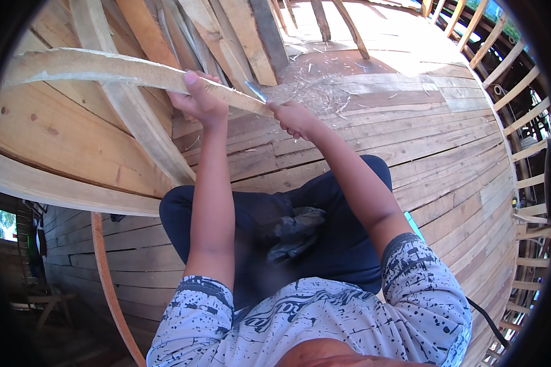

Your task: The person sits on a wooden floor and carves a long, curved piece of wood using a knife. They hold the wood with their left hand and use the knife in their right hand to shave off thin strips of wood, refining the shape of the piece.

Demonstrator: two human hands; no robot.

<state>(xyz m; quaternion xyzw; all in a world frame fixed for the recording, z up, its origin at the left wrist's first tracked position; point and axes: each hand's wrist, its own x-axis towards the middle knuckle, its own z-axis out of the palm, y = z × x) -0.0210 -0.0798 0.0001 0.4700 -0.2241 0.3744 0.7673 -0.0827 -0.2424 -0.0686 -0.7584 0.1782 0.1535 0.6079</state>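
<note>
A long, pale, slightly curved wooden strip reaches from the far left to a point in front of me. My left hand is closed around it, thumb over the upper edge. Near the strip's right end, my right hand is closed on a knife, and its handle is hidden in the fist. The shiny knife blade points up and left, beside the strip's upper edge; whether it touches the wood I cannot tell.
Wood shavings litter the plank floor ahead. Several timber pieces lean at the upper left, by a broad plank wall. Wooden ribs curve along the right. A dark cable runs at the lower right.
</note>
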